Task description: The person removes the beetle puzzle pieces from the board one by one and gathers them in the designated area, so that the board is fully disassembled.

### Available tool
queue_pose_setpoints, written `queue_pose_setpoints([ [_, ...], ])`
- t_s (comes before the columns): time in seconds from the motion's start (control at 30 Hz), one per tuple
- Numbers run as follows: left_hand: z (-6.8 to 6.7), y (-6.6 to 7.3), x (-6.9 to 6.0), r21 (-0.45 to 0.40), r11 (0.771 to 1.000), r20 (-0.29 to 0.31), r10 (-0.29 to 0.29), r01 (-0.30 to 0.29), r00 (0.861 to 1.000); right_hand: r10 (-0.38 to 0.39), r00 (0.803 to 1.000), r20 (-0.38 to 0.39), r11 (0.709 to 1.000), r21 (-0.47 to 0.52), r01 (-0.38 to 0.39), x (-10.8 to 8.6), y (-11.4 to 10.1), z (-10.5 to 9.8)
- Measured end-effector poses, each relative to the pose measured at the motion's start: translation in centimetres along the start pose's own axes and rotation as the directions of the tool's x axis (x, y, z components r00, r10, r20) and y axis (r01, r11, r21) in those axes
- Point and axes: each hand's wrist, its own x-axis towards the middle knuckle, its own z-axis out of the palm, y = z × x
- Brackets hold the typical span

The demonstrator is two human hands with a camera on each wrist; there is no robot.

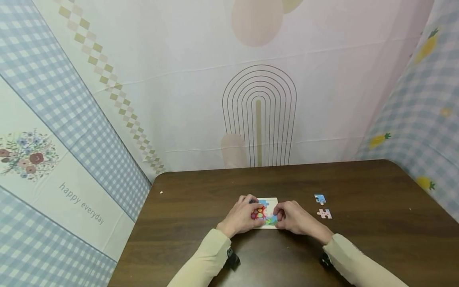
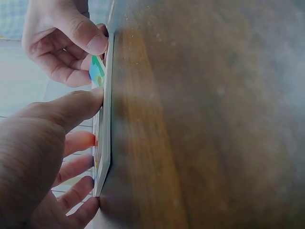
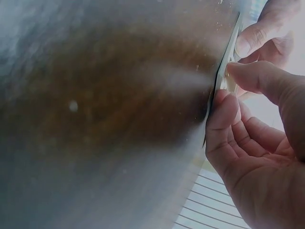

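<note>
A small jigsaw puzzle in a white tray [image 1: 273, 202] lies on the table, with a red spotted shape and blue parts showing. My left hand [image 1: 241, 215] rests over its left side; the index finger and thumb touch the pieces, and the other fingertips lie along the tray's edge. At the lower right of the tray, my right hand [image 1: 295, 218] pinches a green and blue puzzle piece [image 2: 96, 71] between thumb and fingers. The piece looks tilted in the left wrist view. In the right wrist view the right hand [image 3: 259, 138] mostly hides it.
Two loose puzzle pieces lie to the right on the brown table [image 1: 186, 215]: a blue one [image 1: 320, 199] and a pale pink one [image 1: 324, 214]. A patterned cloth [image 1: 193, 119] hangs behind the table's far edge.
</note>
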Motion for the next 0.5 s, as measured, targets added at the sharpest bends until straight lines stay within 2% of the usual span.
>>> queue_pose_setpoints([
  [0.5, 0.11, -0.02, 0.11, -0.005, 1.000, 0.000, -0.006, 0.006, 1.000, -0.004, 1.000, -0.028, 1.000, -0.007, 0.003, 0.10, 0.08, -0.10],
])
